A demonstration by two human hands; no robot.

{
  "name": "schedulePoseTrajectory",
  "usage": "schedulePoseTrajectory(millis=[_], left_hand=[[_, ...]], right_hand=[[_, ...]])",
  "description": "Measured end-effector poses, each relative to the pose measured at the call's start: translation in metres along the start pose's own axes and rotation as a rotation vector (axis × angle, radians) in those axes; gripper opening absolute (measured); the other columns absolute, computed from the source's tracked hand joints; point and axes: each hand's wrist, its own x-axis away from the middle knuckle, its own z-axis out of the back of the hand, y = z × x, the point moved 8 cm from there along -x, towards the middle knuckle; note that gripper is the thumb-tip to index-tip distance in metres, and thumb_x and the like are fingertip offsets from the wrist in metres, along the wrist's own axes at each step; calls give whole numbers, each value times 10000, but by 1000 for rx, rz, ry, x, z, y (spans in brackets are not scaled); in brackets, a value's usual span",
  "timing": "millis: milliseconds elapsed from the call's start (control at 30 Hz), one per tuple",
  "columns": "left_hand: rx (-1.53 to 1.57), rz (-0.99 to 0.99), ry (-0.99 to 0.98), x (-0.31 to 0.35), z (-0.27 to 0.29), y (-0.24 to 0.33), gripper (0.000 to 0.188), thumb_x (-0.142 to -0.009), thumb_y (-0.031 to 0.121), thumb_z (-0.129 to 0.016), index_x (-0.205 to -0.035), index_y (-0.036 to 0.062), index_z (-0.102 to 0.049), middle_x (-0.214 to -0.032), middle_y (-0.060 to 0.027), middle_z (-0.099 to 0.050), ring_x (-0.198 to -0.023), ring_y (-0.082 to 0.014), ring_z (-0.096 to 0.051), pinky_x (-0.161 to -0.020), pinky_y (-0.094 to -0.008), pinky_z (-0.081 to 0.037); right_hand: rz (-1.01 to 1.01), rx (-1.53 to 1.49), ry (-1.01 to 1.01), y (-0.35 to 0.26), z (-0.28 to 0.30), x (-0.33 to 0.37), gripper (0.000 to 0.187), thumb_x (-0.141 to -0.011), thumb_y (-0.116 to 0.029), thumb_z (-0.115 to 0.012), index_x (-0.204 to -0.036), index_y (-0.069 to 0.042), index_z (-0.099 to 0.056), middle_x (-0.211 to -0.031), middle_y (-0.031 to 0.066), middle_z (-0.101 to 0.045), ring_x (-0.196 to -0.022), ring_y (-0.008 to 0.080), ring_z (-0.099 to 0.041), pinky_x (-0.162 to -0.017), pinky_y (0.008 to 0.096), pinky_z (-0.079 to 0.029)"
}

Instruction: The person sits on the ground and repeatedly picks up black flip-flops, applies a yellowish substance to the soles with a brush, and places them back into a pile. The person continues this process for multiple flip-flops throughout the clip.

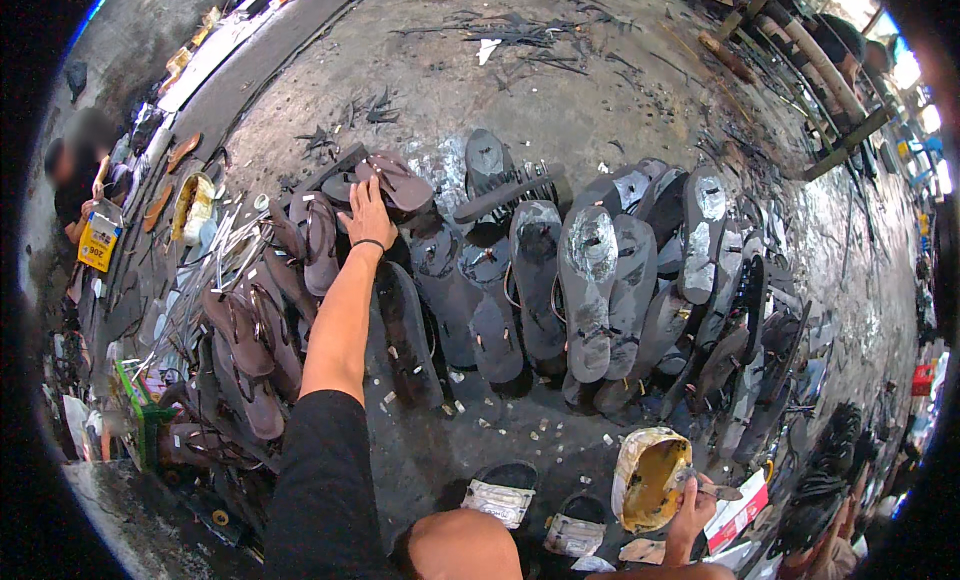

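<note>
My left hand [368, 218] reaches forward over the near-left part of the sandal pile. Its fingers are stretched out and touch a brown thong sandal [402, 185] lying on top. Rows of dark sandals spread across the middle; one sole [589, 270] bears whitish smears. At the lower right, my right hand [688, 510] is closed around a thin, flat spatula-like tool [722, 491], whose exact kind is hard to make out. It is held at the rim of a cut-open tub [630, 480] with yellowish-brown residue inside.
White strips [215, 255] lie in a heap on the left beside more brown sandals [238, 335]. Black scraps [530, 30] litter the far floor. A person [80, 180] sits at the far left by a yellow container [99, 238]. A wooden frame [845, 145] stands at the right.
</note>
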Motion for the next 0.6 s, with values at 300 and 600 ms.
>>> schedulePoseTrajectory(millis=[300,600], left_hand=[[61,-263,250,2,34,-36,568,-938,19,-460,-1492,131,-408,-1532,-83,-436,-1458,-315,-325,-1161,-507,-356],[55,-598,388,181,186,-49,481,-872,-2,-621,-1346,19,-543,-1348,-166,-576,-1255,-347,-545,-1025,-419,-481]], right_hand=[[32,-4,-15,-2,-6,-2,292,-994,-221,-649,-1179,-2,-592,-797,-11,-590,-615,49,-482,-543,214,-379],[101,-60,-48,-19,1,35,233,-967,-147,-665,-1138,9,-629,-950,38,-628,-866,134,-576,-766,294,-488]])
